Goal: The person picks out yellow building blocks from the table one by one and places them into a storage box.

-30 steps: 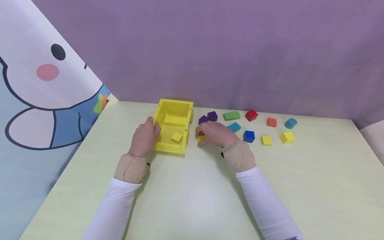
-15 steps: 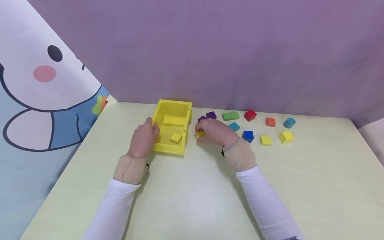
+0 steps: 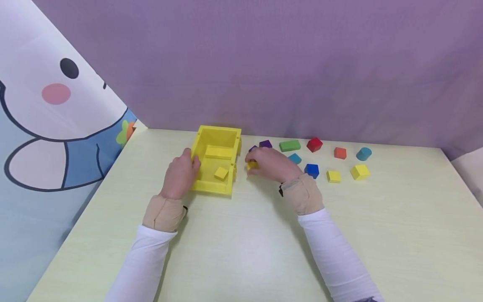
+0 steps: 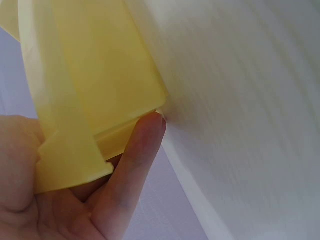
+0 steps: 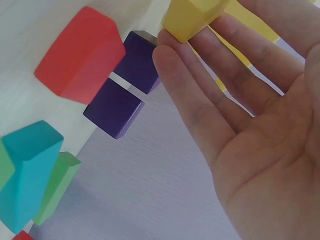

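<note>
My left hand (image 3: 179, 176) grips the left wall of a yellow toy bin (image 3: 212, 187). In the left wrist view the thumb and fingers wrap the rim of that bin (image 4: 100, 65), one fingertip low by the tabletop. Inside lie a small yellow block (image 3: 221, 173) and a longer yellow block shape (image 3: 219, 152) against the far end. To the right of the bin, my right hand (image 3: 274, 163) pinches a yellow block (image 5: 192, 17) between thumb and fingertips. Two purple cubes (image 5: 114, 107) and a red block (image 5: 82, 55) are near its fingers; the hand hides the red one in the head view.
Right of the hand lie a green block (image 3: 289, 145), a teal block (image 3: 294, 158), a red cube (image 3: 315, 144), a blue cube (image 3: 311, 170), an orange-red block (image 3: 340, 153), a teal cylinder (image 3: 364, 154) and two yellow blocks (image 3: 360, 172). A purple cloth (image 3: 264, 75) stands behind the table.
The right hand's fingertips and the pinched yellow block have shifted slightly up in the head view. The left hand and bin stay put; the view itself shifted a little.
</note>
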### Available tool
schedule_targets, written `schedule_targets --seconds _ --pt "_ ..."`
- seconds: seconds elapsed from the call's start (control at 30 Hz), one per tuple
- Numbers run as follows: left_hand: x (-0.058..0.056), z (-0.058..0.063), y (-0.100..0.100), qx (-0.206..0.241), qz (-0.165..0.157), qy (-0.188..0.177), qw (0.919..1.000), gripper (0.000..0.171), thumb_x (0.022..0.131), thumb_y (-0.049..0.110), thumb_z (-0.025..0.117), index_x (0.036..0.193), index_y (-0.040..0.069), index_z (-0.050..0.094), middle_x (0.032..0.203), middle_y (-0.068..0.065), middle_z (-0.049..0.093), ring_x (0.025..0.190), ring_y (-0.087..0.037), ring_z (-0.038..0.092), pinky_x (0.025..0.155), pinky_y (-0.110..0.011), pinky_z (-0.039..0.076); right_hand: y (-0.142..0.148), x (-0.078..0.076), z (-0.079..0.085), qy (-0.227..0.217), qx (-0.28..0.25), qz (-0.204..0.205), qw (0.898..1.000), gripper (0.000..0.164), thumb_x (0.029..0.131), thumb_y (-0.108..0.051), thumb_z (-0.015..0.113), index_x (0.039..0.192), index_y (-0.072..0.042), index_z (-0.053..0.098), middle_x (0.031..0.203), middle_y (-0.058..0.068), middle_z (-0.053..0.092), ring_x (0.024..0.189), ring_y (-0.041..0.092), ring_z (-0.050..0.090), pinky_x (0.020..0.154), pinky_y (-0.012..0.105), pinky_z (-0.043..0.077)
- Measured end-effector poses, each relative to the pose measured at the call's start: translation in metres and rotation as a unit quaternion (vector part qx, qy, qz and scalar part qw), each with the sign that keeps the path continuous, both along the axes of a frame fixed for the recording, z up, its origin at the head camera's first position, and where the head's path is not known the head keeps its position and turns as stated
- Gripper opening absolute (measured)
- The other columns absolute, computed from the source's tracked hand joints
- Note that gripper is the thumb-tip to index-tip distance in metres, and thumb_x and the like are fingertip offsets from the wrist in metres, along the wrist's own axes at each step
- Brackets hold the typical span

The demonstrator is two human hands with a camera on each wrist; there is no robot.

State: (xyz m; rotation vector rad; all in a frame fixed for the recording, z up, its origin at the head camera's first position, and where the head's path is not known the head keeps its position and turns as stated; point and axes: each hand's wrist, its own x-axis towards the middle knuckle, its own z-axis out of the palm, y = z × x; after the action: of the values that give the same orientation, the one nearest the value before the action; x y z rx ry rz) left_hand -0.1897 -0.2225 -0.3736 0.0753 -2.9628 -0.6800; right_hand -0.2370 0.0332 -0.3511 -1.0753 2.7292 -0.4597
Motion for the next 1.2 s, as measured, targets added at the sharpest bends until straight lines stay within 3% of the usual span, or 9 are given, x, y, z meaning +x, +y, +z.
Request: schedule_targets --seconds 0.27,0.9,1.2 --pt "-0.001 -0.001 -0.001 -0.004 0.0 0.006 1.0 0.028 0.095 0.027 0.033 0.097 0.001 0.043 0.067 -0.015 0.049 0.055 -0.026 0.047 0.048 -0.036 0.039 0.0 0.001 0.005 0.006 -0.007 0.004 1.0 0.036 0.078 -0.025 0.069 0.112 -0.013 0.063 0.105 0.0 0.061 0.097 0.015 0.054 0.087 0.027 0.043" --pt "0.0 -0.001 0.001 -0.005 0.001 0.006 1.0 0.029 0.095 0.028 0.034 0.098 0.0 0.043 0.067 -0.016 0.05 0.055 -0.027 0.047 0.048 -0.037 0.039 -0.001 0.004 0.009 0.049 -0.032 0.005 0.998 0.034 0.081 -0.028 0.067 0.112 -0.015 0.063 0.104 -0.002 0.059 0.092 0.011 0.053 0.083 0.022 0.043" --pt "0.0 -0.001 -0.001 -0.005 0.0 0.005 1.0 0.03 0.095 0.027 0.033 0.1 -0.001 0.043 0.069 -0.017 0.05 0.056 -0.027 0.048 0.049 -0.038 0.04 -0.006 0.006 0.013 0.044 -0.03 -0.002 0.999 0.04 0.081 -0.033 0.066 0.117 -0.016 0.061 0.107 -0.003 0.058 0.095 0.012 0.054 0.084 0.022 0.043"
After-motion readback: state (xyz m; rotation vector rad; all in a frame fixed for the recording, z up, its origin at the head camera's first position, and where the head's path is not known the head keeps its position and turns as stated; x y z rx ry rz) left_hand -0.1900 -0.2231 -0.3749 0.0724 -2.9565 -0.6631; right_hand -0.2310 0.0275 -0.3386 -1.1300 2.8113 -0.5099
